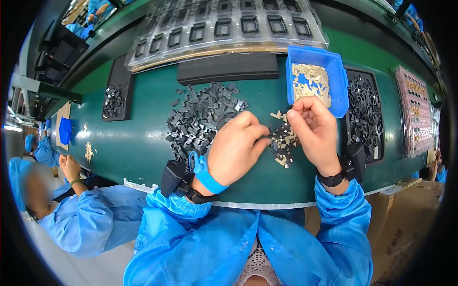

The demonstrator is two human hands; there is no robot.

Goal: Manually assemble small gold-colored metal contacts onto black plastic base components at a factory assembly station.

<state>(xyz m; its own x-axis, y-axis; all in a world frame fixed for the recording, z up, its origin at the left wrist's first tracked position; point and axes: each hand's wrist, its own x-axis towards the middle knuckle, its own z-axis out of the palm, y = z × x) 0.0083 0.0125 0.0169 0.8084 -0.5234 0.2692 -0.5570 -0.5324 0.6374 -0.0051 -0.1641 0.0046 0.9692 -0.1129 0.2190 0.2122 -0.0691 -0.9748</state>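
We look down on a dark green worktable (pixel 143 138) with both our hands over its middle. Our left hand (pixel 236 150) is curled, its fingertips pressed together on a small dark part (pixel 265 138). Our right hand (pixel 312 128) is also curled, thumb and forefinger pinched; what it pinches is too small to tell. Between and just below the hands lies a little heap of tan and black pieces (pixel 282 143), touching the table.

Just left of that heap, a wide scatter of black plastic parts (pixel 202 119) crowds the space beside the left hand. Right behind the right hand sits a blue bin (pixel 334 62) of tan metal pieces. To its right, a black tray (pixel 365 114) holds more black parts. Farther right lies a pinkish sheet of small components (pixel 414 112). Behind the scatter rests a long black pad (pixel 228 68), and beyond it clear blister trays (pixel 214 26) with rows of square black frames. At far left stands another black tray (pixel 114 95) with a small pile.

The table's near edge runs under our wrists; open green surface lies to the lower left. A neighbouring person's hand (pixel 70 168) rests at that left edge. A brown cardboard box (pixel 396 229) sits below the table at right.
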